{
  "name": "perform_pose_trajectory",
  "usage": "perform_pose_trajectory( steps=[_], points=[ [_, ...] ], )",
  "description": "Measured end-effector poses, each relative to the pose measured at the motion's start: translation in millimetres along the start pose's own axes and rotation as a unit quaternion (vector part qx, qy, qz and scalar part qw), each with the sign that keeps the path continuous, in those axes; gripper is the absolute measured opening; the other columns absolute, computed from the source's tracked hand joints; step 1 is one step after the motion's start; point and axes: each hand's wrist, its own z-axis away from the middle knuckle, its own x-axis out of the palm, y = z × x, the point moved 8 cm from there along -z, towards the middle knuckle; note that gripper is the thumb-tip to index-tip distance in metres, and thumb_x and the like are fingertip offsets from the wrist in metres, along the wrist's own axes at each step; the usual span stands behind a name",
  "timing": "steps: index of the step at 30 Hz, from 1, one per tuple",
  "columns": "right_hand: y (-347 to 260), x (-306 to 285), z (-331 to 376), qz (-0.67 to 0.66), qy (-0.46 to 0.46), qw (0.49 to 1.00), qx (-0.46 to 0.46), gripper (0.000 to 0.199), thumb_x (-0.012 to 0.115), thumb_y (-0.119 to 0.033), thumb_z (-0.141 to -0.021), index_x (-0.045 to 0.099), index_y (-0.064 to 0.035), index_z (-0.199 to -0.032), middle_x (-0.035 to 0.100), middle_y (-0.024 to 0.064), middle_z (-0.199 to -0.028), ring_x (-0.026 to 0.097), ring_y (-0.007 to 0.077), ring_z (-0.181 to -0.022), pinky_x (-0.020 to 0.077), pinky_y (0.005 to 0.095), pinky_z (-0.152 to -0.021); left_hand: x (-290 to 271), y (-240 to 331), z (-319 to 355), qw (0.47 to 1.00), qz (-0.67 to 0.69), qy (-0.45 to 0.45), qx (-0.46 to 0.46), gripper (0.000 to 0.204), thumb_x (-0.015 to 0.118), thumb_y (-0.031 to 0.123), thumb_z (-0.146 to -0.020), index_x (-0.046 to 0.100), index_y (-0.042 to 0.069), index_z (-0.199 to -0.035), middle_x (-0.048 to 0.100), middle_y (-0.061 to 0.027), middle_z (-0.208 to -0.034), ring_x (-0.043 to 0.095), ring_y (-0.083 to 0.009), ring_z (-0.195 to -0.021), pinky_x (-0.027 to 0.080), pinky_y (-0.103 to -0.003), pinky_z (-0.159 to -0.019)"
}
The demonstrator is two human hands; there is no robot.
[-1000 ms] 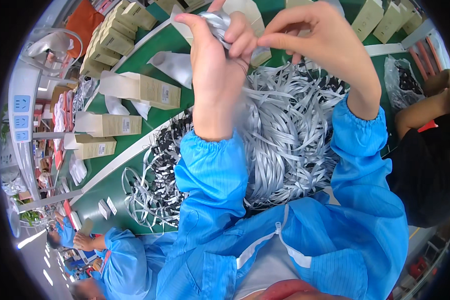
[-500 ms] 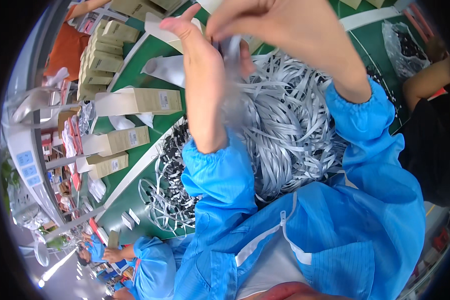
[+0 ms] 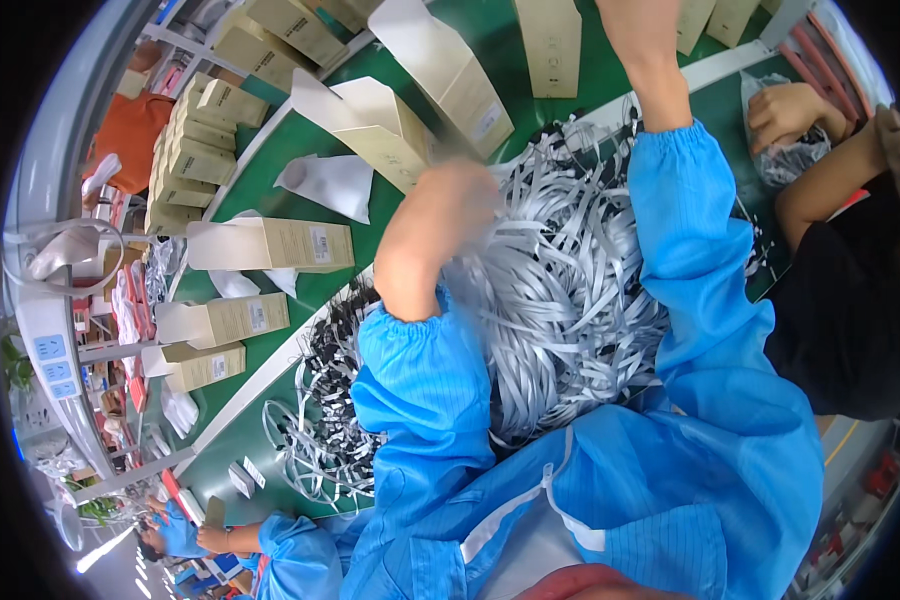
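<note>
Green shows on the tabletop, which at the left carries open beige boxes; a careless elbow could catch their flaps and push them askew. Lower down, loose strap loops lie spread out and could knot if dragged across one another. A white pouch comes next, probably light enough to slide if brushed. The left hand is a blur between an open carton and the silver strap heap; I cannot tell whether its grip is spread, closed or pinching anything. The heap fills the middle of the tabletop, so tangled that one hard tug might bring several straps along. The right hand is cut off above, its grip unreadable too. Farther right, a co-worker's hand is at a clear bag; a wide swing there could bump it.
</note>
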Motion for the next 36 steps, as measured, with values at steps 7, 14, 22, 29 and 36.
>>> perform_pose_trajectory(
  steps=[7,14,22,29,36],
  points=[
    [36.7,46.9,24.9,-0.033,-0.330,0.940,0.082,0.020,0.067,-0.013,-0.090,0.072,0.0032,-0.101,0.069,0.0249,-0.091,0.067,0.0393,-0.083,0.0523,0.0389,-0.073,-3.7,9.9,-0.2,0.998,0.002,-0.043,-0.056,0.017,0.068,0.007,-0.075,0.070,0.004,-0.092,0.067,-0.0116,-0.086,0.064,-0.0327,-0.085,0.051,-0.044,-0.075],
    [15.1,20.9,-6.6,-0.064,-0.251,0.951,0.170,0.026,0.059,-0.019,-0.101,0.071,0.0017,-0.110,0.071,0.0200,-0.093,0.069,0.0299,-0.084,0.0514,0.0373,-0.074,-58.1,85.1,-5.9,0.991,0.043,0.127,0.017,0.014,0.073,0.004,-0.085,0.071,-0.001,-0.098,0.072,-0.0086,-0.090,0.069,-0.0160,-0.088,0.052,-0.028,-0.080],
    [-118.1,55.1,77.0,-0.257,-0.681,0.670,0.150,0.035,0.074,-0.028,-0.092,0.067,0.0028,-0.108,0.071,0.0120,-0.095,0.069,0.0212,-0.091,0.0553,0.0339,-0.082,-118.1,89.5,42.0,0.880,0.191,0.430,0.060,0.009,0.066,0.003,-0.095,0.066,-0.003,-0.101,0.071,-0.0093,-0.085,0.066,-0.0137,-0.077,0.053,-0.026,-0.075],
    [-158.5,78.3,110.8,-0.427,-0.700,0.561,0.116,0.039,0.066,-0.038,-0.097,0.068,0.0014,-0.096,0.064,0.0081,-0.075,0.065,0.0195,-0.074,0.0502,0.0335,-0.066,-158.9,86.0,99.0,0.781,0.199,0.587,0.082,0.017,0.062,0.009,-0.099,0.063,-0.005,-0.108,0.070,-0.0133,-0.093,0.067,-0.0166,-0.083,0.053,-0.028,-0.079],
    [-123.3,24.8,8.2,-0.427,-0.445,0.753,0.229,0.026,0.059,-0.025,-0.102,0.068,-0.0008,-0.095,0.062,0.0041,-0.072,0.057,0.0148,-0.068,0.0433,0.0317,-0.060,-190.6,76.4,156.9,0.689,0.211,0.676,0.151,0.025,0.062,0.018,-0.100,0.063,-0.005,-0.112,0.068,-0.0148,-0.106,0.066,-0.0182,-0.092,0.052,-0.030,-0.083]
  ],
)
